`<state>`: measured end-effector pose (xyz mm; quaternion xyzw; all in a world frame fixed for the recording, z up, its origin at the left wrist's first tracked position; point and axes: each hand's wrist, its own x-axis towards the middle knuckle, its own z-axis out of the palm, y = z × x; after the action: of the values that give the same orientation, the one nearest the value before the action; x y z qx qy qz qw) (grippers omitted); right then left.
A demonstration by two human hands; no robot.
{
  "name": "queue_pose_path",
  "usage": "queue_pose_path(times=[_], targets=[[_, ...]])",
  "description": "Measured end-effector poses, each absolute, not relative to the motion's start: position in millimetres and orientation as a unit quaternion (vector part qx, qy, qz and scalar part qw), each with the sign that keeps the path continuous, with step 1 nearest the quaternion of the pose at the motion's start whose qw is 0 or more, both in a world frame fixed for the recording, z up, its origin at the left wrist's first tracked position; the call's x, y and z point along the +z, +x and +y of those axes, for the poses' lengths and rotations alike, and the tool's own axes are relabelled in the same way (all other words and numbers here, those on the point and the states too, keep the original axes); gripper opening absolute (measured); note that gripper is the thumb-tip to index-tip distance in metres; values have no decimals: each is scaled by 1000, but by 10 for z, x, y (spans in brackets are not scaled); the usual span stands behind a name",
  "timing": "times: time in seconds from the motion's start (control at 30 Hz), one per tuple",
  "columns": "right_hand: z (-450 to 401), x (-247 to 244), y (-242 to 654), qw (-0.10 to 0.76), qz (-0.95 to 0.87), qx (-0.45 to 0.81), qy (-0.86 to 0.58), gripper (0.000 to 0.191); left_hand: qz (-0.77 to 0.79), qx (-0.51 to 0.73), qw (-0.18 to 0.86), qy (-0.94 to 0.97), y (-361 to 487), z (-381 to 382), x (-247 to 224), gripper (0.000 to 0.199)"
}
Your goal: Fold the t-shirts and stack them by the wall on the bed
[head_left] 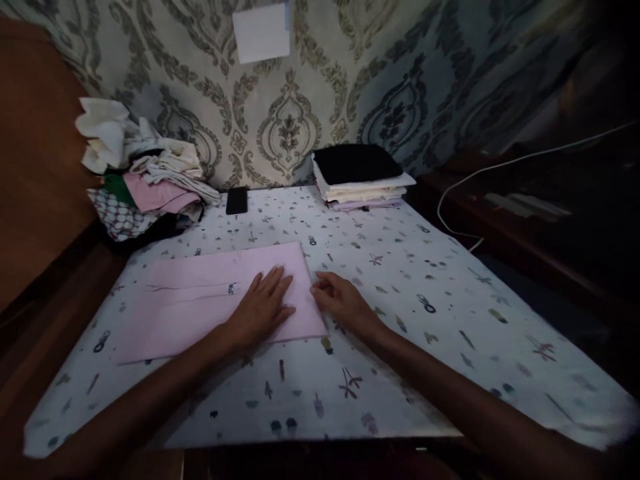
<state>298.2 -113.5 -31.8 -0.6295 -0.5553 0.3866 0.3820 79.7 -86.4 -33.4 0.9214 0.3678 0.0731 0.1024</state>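
Observation:
A folded pink garment [185, 320] lies flat on the patterned tablecloth, with small dark lettering and a few creases on its upper face. My left hand [265, 300] rests palm down on its right half, fingers spread and holding nothing. At the garment's right edge is my right hand [343, 303], its fingers curled and the thumb and fingertips pinched together at the fabric's border. How much cloth is between those fingertips is hard to see.
A heap of crumpled clothes [155, 180] sits at the back left, beside a black phone [237, 200]. At the back right stands a folded stack [357, 177] with a black piece on top. A white cable [445, 193] hangs past the right side of the table [400, 400].

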Motion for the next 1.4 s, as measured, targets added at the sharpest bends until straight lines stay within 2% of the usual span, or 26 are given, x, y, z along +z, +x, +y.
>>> queue_pose_path(times=[0.2, 0.4, 0.63, 0.77, 0.93, 1.2, 1.33, 1.4], targets=[[-740, -380, 2806, 394, -454, 498, -625, 30, 431, 77, 123, 891, 820, -753, -304, 63], [-670, -376, 2676, 428, -503, 450, -601, 21, 447, 67, 102, 886, 889, -757, -334, 60], [-759, -261, 2631, 459, -353, 644, -500, 28, 472, 59, 101, 874, 957, -806, -291, 56], [-852, -206, 2813, 493, -331, 632, -498, 35, 463, 70, 124, 875, 1163, -831, -253, 56], [-1056, 19, 3287, 493, -318, 614, -528, 40, 422, 80, 199, 881, 1628, -879, -149, 61], [-1326, 328, 3916, 513, -319, 524, -600, 26, 335, 113, 312, 882, 2304, -930, -40, 67], [-1336, 402, 3862, 505, -337, 506, -613, 25, 325, 123, 353, 869, 2224, -883, -61, 72], [-1313, 479, 3751, 497, -361, 503, -609, 28, 325, 165, 371, 854, 2077, -822, -61, 70]])
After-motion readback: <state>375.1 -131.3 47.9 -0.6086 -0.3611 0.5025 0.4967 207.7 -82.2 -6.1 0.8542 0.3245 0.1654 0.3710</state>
